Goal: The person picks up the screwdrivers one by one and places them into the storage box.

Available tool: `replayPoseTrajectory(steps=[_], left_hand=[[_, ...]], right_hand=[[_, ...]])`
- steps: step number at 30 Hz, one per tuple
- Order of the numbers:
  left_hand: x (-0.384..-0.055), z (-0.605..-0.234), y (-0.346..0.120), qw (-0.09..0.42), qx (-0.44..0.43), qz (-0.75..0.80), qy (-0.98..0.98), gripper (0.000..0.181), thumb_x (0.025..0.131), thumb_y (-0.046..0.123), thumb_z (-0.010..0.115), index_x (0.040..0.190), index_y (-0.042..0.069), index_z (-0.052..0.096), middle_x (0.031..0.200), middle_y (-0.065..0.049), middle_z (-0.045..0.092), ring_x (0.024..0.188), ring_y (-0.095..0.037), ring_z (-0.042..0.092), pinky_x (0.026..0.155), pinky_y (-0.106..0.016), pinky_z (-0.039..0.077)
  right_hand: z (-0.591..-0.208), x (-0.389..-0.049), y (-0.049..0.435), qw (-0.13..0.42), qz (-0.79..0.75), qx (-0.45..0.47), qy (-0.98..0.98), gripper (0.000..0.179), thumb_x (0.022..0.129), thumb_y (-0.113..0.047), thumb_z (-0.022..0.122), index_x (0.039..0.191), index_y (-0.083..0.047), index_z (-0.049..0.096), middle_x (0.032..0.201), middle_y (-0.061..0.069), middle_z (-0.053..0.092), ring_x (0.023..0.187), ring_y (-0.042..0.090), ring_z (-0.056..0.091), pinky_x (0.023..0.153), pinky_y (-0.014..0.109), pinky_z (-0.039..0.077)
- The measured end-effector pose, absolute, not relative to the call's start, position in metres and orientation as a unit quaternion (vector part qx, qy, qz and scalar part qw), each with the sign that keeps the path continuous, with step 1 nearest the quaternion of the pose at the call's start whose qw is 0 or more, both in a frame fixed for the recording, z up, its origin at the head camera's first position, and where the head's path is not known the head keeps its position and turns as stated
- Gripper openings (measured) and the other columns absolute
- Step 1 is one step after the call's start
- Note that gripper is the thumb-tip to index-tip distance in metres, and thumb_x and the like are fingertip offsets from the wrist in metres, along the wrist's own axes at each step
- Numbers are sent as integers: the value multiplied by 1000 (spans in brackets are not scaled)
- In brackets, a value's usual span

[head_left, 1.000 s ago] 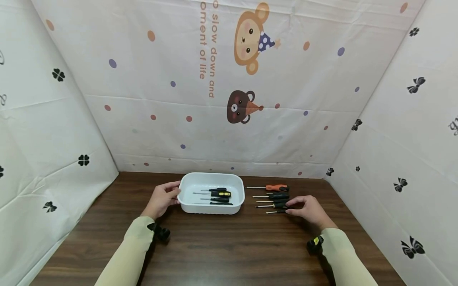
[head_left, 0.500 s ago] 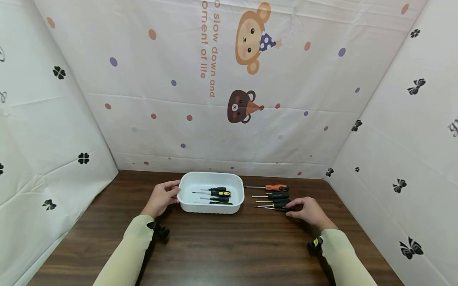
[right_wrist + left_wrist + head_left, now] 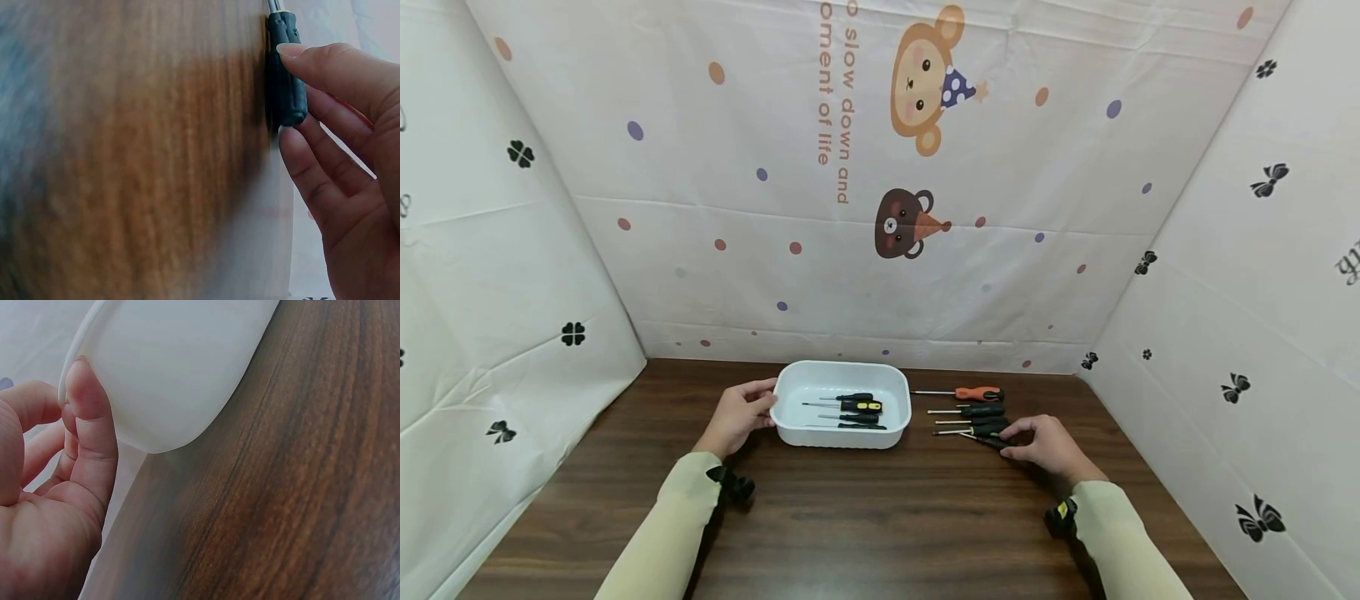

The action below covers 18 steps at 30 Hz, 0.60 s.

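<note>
My left hand pinches the left rim of a white plastic tub, thumb inside the wall in the left wrist view and fingers outside. On the right, my right hand holds a small screwdriver by its dark handle, thumb on its side and a fingertip at the butt end. In the head view that screwdriver lies slanted, its shaft crossing close to a black-handled screwdriver just behind it. More black-handled screwdrivers and an orange-handled screwdriver lie behind, shafts pointing left.
Inside the tub lie several small screwdrivers, one with a black-and-yellow handle. The brown wood-grain table meets a printed cloth backdrop behind the tub, with white cloth walls at both sides.
The screwdriver at my right hand has shifted back toward its neighbour, and its tip has swung away from me so it lies slanted. My left hand and the tub stay put.
</note>
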<state>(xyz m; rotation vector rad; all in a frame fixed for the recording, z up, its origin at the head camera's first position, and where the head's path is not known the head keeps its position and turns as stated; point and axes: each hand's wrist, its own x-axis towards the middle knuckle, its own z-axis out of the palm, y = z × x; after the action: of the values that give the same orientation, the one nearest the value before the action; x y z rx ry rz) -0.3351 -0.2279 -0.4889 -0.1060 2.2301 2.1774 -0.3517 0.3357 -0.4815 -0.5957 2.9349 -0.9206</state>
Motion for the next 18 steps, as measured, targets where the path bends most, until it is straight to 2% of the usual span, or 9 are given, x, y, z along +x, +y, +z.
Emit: replayPoseTrajectory(steps=[5, 18], left_hand=[[-332, -481, -227, 24, -37, 704, 709, 47, 102, 4, 59, 147, -5, 50, 106, -10, 60, 73, -13, 61, 65, -26, 61], [-335, -490, -228, 8, -34, 697, 716, 47, 102, 8, 62, 147, -2, 52, 109, -11, 62, 75, -12, 62, 65, -24, 61]], right_hand=[[-482, -351, 335, 12, -288, -192, 938, 17, 80, -24, 89, 95, -22, 81, 102, 1, 77, 94, 16, 65, 79, 29, 54], [-481, -345, 335, 1, -274, -175, 946, 12, 81, -22, 87, 92, -23, 82, 106, 5, 77, 105, 26, 69, 93, 51, 57]])
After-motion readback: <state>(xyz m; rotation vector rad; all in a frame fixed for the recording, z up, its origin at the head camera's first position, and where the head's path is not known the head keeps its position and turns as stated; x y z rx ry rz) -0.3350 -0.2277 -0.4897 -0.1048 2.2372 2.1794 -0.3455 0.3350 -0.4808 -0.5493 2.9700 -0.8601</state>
